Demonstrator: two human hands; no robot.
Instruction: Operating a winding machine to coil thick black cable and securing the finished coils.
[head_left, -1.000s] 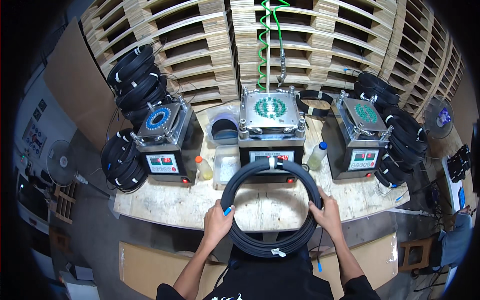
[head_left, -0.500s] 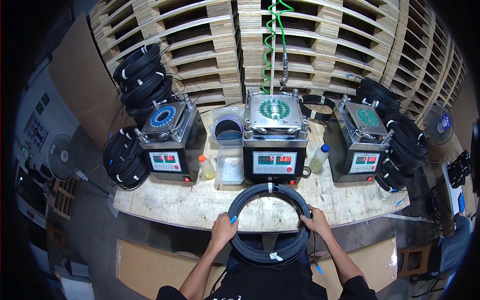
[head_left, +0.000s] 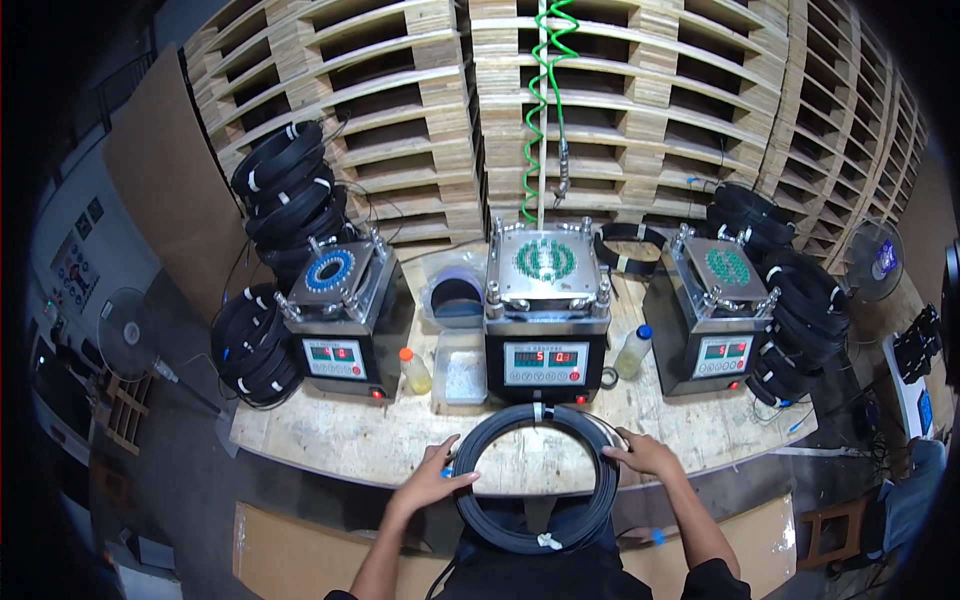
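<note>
I hold a round black coil of thin cable, tied with white bands, flat over the near edge of the wooden workbench. My left hand grips its left side. My right hand grips its right side. The coil sits just in front of the middle machine, a black box with a metal top plate and a red digit display.
Two similar machines stand left and right of it. Stacks of black coils flank them. A green spiral hose hangs over stacked wooden pallets. Bottles and a clear tray stand between machines.
The coil and both hands have come down and toward me, from over the bench to its near edge. Both hands kept their grip.
</note>
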